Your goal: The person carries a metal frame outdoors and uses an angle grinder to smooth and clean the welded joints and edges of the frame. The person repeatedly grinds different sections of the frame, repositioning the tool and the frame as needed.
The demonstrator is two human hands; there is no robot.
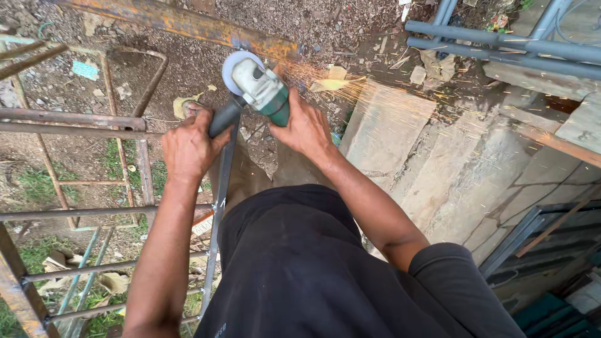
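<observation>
Angle grinder (260, 87), green and grey, held over bare ground at the top centre of the view, its disc end meeting a long rusty steel bar (188, 24) that runs across the upper frame. Largest in view is the person's dark shirt (313, 275), filling the lower centre. To the right lie pale concrete slabs (438, 163), with grey metal pipes (501, 47) crossing above them. To the left stands a welded frame of rusty rods (69, 119) over dirt and patches of grass. A thin grey steel strip (219, 213) runs down from below the grinder toward the shirt. Left hand (189, 147) is wrapped tightly around the grinder's dark rear handle. Right hand (303, 128) is clasped over the green motor body, fingers spread along its side. Sparks (357, 87) stream rightward from the disc across the slabs. The disc itself sits under a grey guard (239, 62); its contact point is probably on the bar's lower edge, though glare hides it.
</observation>
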